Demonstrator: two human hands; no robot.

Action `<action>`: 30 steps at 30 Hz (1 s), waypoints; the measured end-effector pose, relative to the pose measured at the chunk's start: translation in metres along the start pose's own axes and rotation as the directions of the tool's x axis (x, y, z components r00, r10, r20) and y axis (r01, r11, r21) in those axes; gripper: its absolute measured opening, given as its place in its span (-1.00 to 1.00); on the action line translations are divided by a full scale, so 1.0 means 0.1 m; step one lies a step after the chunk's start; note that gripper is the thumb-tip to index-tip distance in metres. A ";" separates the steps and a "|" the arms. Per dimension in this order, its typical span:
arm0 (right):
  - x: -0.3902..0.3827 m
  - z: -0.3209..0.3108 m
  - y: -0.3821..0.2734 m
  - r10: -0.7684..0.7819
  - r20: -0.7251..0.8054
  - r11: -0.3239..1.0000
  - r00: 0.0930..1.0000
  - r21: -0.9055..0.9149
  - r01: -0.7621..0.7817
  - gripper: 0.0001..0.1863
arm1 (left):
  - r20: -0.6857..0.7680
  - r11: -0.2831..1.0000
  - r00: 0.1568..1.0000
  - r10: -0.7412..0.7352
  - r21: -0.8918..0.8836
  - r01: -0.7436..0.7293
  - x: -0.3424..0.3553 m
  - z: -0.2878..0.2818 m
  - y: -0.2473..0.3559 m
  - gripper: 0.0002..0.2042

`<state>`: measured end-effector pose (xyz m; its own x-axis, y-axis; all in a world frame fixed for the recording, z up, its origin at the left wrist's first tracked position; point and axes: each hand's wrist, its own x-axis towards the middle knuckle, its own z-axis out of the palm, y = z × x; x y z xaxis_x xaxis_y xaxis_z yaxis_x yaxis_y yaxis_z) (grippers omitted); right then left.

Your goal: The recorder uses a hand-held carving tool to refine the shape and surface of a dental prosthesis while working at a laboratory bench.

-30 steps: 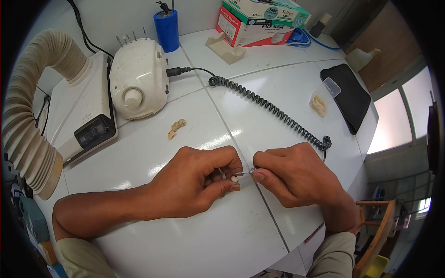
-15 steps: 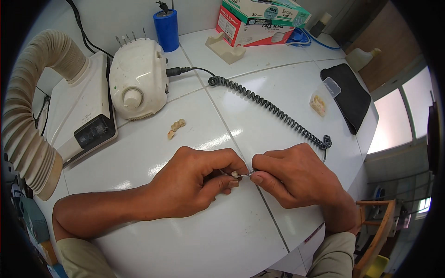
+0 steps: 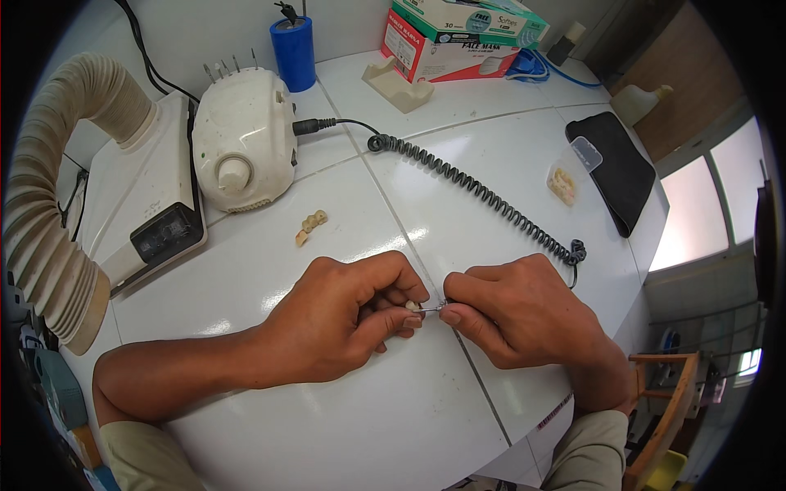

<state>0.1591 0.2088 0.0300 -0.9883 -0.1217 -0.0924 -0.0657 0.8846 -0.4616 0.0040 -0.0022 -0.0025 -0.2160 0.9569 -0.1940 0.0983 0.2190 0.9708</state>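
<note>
My left hand (image 3: pixel 336 323) pinches a small whitish dental crown (image 3: pixel 412 306) between thumb and fingertips, low over the white tiled table (image 3: pixel 352 425). Closed around a rotary handpiece (image 3: pixel 443 304) is my right hand (image 3: pixel 524 315), which hides most of the tool. Its thin metal bur (image 3: pixel 429 310) points left and reaches the crown; whether it touches is too small to tell. A black coiled cord (image 3: pixel 475 186) runs from behind the right hand to a white motor control box (image 3: pixel 246 139). A joined row of yellowish dental crowns (image 3: pixel 311 226) lies beyond my left hand.
At left stands a dust extractor (image 3: pixel 151 180) with a ribbed hose (image 3: pixel 37 204). A blue cylinder (image 3: pixel 293 57), a cream handpiece rest (image 3: pixel 399 86) and mask boxes (image 3: pixel 450 57) line the back. A clear box of teeth (image 3: pixel 562 186) sits beside a black pouch (image 3: pixel 618 168).
The left fingers have shifted slightly left and their grip has altered, showing more of the crown and bur. My right hand has barely moved.
</note>
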 end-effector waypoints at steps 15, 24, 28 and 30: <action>0.00 0.00 0.00 0.015 0.006 1.000 1.000 -0.011 -0.015 -0.73 | 0.038 0.999 0.999 0.022 -0.042 -0.020 0.01 -0.02 -0.03 -0.84; 0.00 -0.01 0.00 0.001 -0.006 1.000 1.000 0.005 -0.001 -0.73 | 0.021 0.999 1.000 0.015 -0.047 -0.014 0.01 -0.02 -0.01 -0.88; 0.00 -0.01 0.00 0.009 0.002 1.000 1.000 0.000 -0.009 -0.73 | 0.029 0.998 0.999 0.037 -0.042 -0.036 0.01 -0.02 -0.03 -0.87; 0.00 0.00 0.00 0.010 -0.003 1.000 1.000 0.004 -0.010 -0.73 | 0.026 0.998 0.999 0.046 -0.052 -0.045 0.01 -0.02 -0.05 -0.87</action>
<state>0.1594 0.2085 0.0301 -0.9893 -0.1116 -0.0944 -0.0555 0.8841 -0.4640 0.0017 -0.0029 -0.0073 -0.1856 0.9707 -0.1526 0.0571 0.1657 0.9845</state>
